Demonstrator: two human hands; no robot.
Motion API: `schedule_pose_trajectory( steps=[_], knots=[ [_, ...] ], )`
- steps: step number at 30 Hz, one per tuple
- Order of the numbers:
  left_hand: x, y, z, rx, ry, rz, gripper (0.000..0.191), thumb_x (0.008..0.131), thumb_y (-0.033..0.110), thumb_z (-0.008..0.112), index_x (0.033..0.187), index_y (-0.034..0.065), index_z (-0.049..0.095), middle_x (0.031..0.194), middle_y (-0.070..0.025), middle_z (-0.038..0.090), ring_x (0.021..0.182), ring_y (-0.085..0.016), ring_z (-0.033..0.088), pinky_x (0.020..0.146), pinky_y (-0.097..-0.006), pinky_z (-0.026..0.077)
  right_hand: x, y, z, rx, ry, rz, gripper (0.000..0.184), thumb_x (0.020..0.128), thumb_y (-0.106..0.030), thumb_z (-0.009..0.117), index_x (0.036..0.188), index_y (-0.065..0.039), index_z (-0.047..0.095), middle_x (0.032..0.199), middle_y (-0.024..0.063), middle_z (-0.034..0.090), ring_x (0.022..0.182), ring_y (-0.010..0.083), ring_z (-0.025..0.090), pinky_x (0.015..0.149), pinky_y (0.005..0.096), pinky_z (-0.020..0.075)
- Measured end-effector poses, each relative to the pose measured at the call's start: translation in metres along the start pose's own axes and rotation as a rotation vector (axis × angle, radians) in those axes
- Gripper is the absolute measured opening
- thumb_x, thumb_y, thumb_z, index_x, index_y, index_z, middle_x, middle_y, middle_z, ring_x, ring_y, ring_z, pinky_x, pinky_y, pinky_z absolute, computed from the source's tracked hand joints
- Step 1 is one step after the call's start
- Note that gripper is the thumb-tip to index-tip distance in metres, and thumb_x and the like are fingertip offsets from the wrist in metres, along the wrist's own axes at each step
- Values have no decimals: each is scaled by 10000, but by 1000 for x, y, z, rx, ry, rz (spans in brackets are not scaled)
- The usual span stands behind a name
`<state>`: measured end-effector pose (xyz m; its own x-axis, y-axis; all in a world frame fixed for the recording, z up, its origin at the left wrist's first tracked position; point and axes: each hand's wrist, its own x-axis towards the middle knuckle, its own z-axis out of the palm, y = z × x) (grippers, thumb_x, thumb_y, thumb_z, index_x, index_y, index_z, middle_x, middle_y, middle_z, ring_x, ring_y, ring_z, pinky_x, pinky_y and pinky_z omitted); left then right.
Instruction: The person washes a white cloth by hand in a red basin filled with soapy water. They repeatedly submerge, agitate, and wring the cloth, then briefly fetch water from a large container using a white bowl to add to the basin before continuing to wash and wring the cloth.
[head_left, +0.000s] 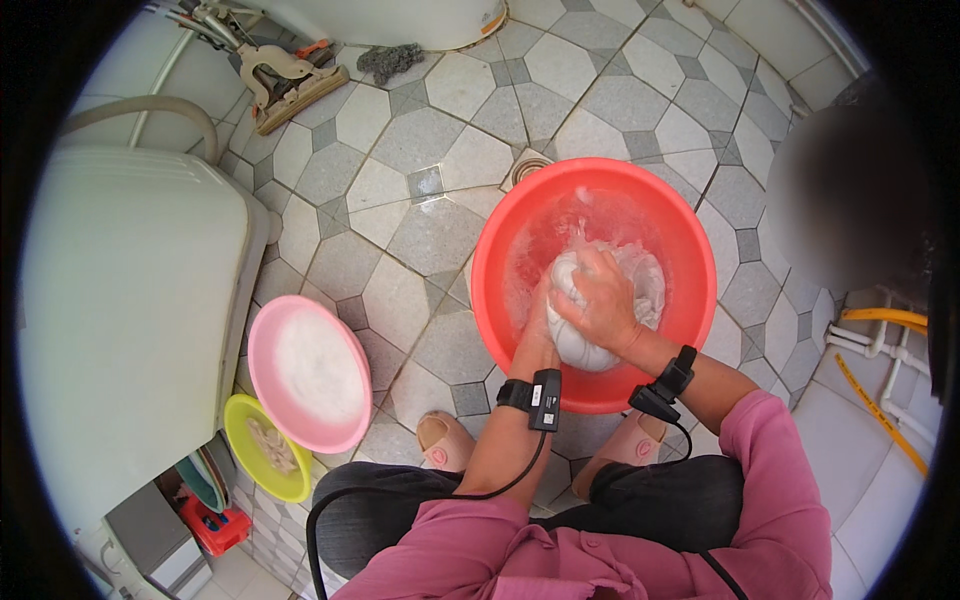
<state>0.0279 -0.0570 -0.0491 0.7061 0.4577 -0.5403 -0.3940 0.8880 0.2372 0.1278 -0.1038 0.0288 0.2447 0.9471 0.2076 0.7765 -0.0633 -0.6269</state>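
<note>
A bunched wet white cloth (576, 341) is between my hands in a large red plastic basin (486, 300). My right hand (604, 298) grips the cloth from above with its fingers bent. On the left side of the cloth is my left hand (541, 307), pressed against it, its fingers mostly hidden by the cloth and the other hand. More of the white cloth (649, 281) spreads to the right, in the splashing, slightly foamy water (581, 206). Black bands with small devices are strapped around both wrists.
A pink basin (364, 375) with foamy white contents stands left, beside a yellow-green basin (304, 480) holding pale cloth. A white appliance (135, 300) borders the left. A floor drain (529, 169) lies behind the red basin. A mop (300, 90) leans at the back left.
</note>
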Motion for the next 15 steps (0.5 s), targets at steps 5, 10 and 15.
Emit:
schedule_pose_trajectory(
  steps=[5,10,15],
  knots=[
    [12,-24,-4,-109,136,83,390,1019,363,420,1165,63,622,1085,-108,665,980,-251,652,851,-369,545,7,11,2,176,-39,128,244,810,-255,683,887,-24,695,932,175,620,855,367,618,753,428,509],
    [29,-18,17,797,461,298,446,997,321,493,1252,-41,548,1121,-240,642,1062,-381,623,918,-434,474,9,43,-9,564,-77,372,204,828,-202,669,857,-1,694,903,189,627,854,375,639,779,423,510],
    [3,-25,53,1246,606,765,679,892,274,678,1413,-15,352,1421,-299,415,1314,-449,419,1075,-509,336,9,91,-48,45,-125,323,398,837,-237,701,1159,-11,642,1217,186,582,1046,348,619,857,416,507]
  ],
)
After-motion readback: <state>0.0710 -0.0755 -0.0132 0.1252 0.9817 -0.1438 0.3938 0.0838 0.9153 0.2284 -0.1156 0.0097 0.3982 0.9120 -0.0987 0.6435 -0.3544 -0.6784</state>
